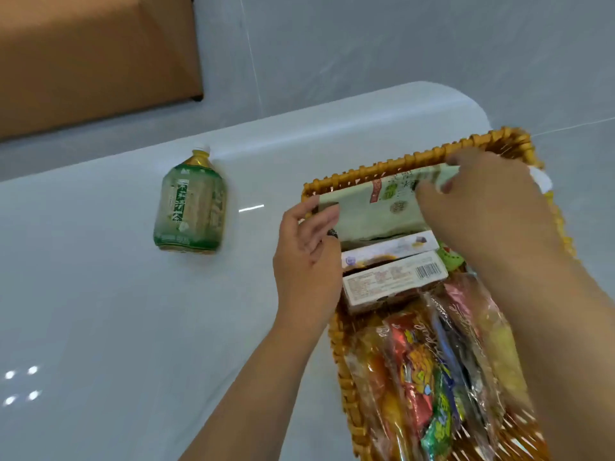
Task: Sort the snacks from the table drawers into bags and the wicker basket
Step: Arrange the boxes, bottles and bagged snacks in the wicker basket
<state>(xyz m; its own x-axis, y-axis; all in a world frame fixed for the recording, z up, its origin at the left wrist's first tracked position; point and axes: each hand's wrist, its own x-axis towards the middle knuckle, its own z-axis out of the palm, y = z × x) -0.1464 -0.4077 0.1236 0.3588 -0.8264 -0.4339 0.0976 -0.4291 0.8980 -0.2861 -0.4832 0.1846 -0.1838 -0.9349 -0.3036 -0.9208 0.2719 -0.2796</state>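
1. Surface: a glossy white table [100, 294] with a rounded far corner. It reflects ceiling lights near the left edge.
2. Room: grey tiled floor [366, 44] beyond the table. A brown panel [93, 54] fills the upper left corner of the view.
3. A tea bottle [190, 204] with a green label and a white cap stands upright on the table, well apart from the basket, to its left.
4. The wicker basket [399, 161] sits at the right end of the table. Its long axis runs from the near edge of the view toward the far right table corner.
5. Basket contents, far end: a pale green snack packet [372, 211] lies across the basket's width, against the far rim. Its long axis is parallel to that rim, its printed face up and tilted toward the camera.
6. Just in front of the packet: 2 white boxes [392, 277] lie crosswise, parallel to the packet. The nearer box shows a barcode at its right end.
7. Near end: several clear bags of mixed snacks [426, 377] lie lengthwise along the basket's long axis.
8. Left hand [306, 257]: thumb and fingers pinch the left end of the green packet at the basket's left rim.
9. Right hand [482, 201]: palm down, fingers curled onto the right end of the same packet, near the far right corner of the basket.
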